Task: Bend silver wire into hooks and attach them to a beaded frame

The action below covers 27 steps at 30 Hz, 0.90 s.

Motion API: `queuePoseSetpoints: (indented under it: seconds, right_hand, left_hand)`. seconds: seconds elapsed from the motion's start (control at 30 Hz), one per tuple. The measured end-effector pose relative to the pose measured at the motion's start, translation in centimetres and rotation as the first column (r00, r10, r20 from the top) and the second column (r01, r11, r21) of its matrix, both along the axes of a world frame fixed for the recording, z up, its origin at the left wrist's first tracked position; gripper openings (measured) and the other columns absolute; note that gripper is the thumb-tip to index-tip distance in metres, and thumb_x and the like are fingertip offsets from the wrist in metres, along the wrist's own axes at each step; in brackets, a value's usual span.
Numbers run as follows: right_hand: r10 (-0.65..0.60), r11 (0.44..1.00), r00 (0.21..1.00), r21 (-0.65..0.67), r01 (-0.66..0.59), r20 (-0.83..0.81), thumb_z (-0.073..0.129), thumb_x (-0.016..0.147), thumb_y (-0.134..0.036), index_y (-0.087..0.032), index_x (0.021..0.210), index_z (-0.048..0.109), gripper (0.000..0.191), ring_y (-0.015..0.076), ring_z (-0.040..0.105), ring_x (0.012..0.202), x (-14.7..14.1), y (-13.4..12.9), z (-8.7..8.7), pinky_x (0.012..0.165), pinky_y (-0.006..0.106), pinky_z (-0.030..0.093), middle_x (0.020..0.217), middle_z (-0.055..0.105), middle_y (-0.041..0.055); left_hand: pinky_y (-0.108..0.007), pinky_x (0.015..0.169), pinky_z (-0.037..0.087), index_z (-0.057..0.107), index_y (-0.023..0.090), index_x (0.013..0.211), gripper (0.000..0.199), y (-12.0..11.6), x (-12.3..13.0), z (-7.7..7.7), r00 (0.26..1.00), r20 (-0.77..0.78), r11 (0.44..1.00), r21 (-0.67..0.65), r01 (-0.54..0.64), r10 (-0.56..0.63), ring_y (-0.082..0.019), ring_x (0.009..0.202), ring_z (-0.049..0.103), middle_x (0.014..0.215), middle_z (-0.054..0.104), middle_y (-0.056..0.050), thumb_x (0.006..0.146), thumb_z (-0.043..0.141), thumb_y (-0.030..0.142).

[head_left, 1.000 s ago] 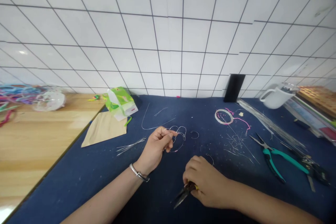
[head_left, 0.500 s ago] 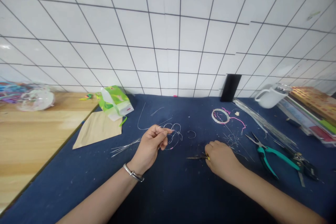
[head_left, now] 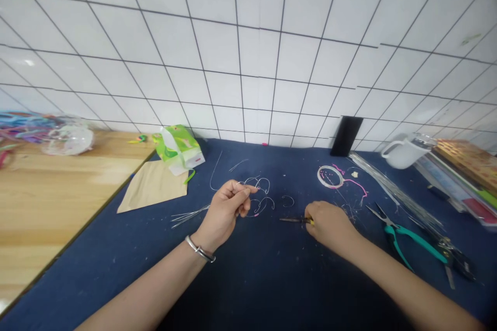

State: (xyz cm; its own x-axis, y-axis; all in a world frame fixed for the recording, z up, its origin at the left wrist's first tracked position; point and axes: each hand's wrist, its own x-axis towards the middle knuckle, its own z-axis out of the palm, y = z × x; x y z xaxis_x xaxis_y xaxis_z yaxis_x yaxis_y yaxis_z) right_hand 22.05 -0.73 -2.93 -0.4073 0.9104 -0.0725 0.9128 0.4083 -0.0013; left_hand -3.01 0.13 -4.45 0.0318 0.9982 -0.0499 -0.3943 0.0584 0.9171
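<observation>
At the centre of the frame, the left hand (head_left: pixel 227 204) is pinching a bent wire (head_left: pixel 265 199) between thumb and fingers; thin and silvery, the wire is curving into several rounded loops, with pink specks showing low on it. Right of centre, the right hand (head_left: pixel 328 225) is curling around small pliers (head_left: pixel 295 220), whose dark, tapering metal nose is pointing left, a bit of yellow showing at the grip. Between wire and pliers, a C-shaped curl (head_left: pixel 288 206) is lying on the matt blue cloth (head_left: pixel 248 269). Straight wires (head_left: pixel 190 216) are fanning out just left of the left hand. Toward the right, a round white ring (head_left: pixel 330 187) is trailing a pink strand, and teal-handled pliers (head_left: pixel 421 243) are lying with their jaws parted. The cloth's far edge is meeting the glossy tiled wall (head_left: pixel 256 51) across mid-frame; its left edge is running diagonally along the smooth, grained wooden surface (head_left: pixel 77 191). Open room is spreading between the forearms, down to the bottom of the frame.
</observation>
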Motion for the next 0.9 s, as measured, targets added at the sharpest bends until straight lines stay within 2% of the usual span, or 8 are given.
queuePoseSetpoints:
  seconds: [0.1, 0.27, 0.4, 0.53, 0.73, 0.9]
  right_hand:
    - [-0.025, 0.999, 0.999, 0.045, 0.027, -0.039, 0.054, 0.074, -0.023, -0.020, 0.076, 0.055, 0.003, 0.0177, 0.054, 0.077, -1.1, 2.3, 0.0, 0.063, 0.026, 0.034, 0.076, 0.059, 0.0024]
    - [-0.018, 0.990, 0.993, 0.134, 0.034, -0.116, 0.051, 0.082, -0.037, -0.019, 0.082, 0.053, 0.018, 0.0184, 0.051, 0.079, -3.2, 4.7, -0.5, 0.064, 0.027, 0.035, 0.079, 0.056, 0.0043]
    - [0.086, 0.983, 0.954, 0.180, -0.034, -0.288, 0.053, 0.081, -0.030, -0.019, 0.081, 0.051, 0.011, 0.0165, 0.049, 0.079, -3.5, 4.6, -1.3, 0.067, 0.027, 0.036, 0.080, 0.054, 0.0030]
    - [0.165, 0.977, 0.905, 0.193, -0.095, -0.392, 0.054, 0.079, -0.021, -0.018, 0.079, 0.051, 0.004, 0.0162, 0.047, 0.080, -3.1, 4.4, -2.0, 0.070, 0.028, 0.037, 0.080, 0.053, 0.0026]
    - [0.279, 0.955, 0.843, 0.224, -0.194, -0.461, 0.055, 0.075, -0.014, -0.018, 0.080, 0.051, 0.007, 0.0171, 0.046, 0.081, -2.7, 4.5, -2.5, 0.073, 0.030, 0.038, 0.081, 0.053, 0.0036]
    - [0.296, 0.947, 0.828, 0.259, -0.189, -0.476, 0.054, 0.076, -0.015, -0.017, 0.080, 0.051, 0.006, 0.0180, 0.046, 0.081, -2.6, 4.5, -2.7, 0.073, 0.032, 0.039, 0.081, 0.053, 0.0046]
  left_hand:
    - [-0.017, 0.041, 0.032, 0.049, 0.015, 0.072, 0.016, -0.2, 0.1, 0.2, 1.000, 0.008, 1.000, -0.012, 0.011, -0.010, -0.005, 0.045, 0.045, 0.070, 0.064, -0.003, 0.078, 0.060, 0.025]
    - [-0.016, 0.040, 0.030, 0.048, 0.015, 0.073, 0.016, -0.4, 0.4, 0.6, 0.999, 0.033, 0.999, -0.021, 0.039, -0.038, -0.003, 0.044, 0.043, 0.082, 0.066, -0.006, 0.078, 0.061, 0.025]
    - [-0.016, 0.040, 0.029, 0.048, 0.015, 0.073, 0.015, -0.5, 0.5, 0.6, 0.995, 0.039, 0.995, -0.031, 0.095, -0.094, -0.003, 0.043, 0.043, 0.088, 0.066, -0.006, 0.077, 0.060, 0.023]
    - [-0.016, 0.038, 0.026, 0.047, 0.015, 0.073, 0.014, -0.7, 0.7, 0.6, 0.985, 0.018, 0.984, -0.041, 0.175, -0.174, -0.002, 0.042, 0.042, 0.086, 0.066, -0.005, 0.079, 0.058, 0.022]
    - [-0.016, 0.038, 0.020, 0.046, 0.015, 0.073, 0.014, -0.8, 0.6, 0.9, 0.954, 0.062, 0.954, -0.045, 0.297, -0.294, -0.001, 0.040, 0.037, 0.083, 0.064, -0.005, 0.081, 0.056, 0.019]
    - [-0.017, 0.038, 0.017, 0.045, 0.015, 0.073, 0.014, -0.9, 0.5, 1.0, 0.942, 0.113, 0.945, -0.051, 0.322, -0.315, -0.001, 0.040, 0.037, 0.083, 0.064, -0.006, 0.080, 0.057, 0.019]
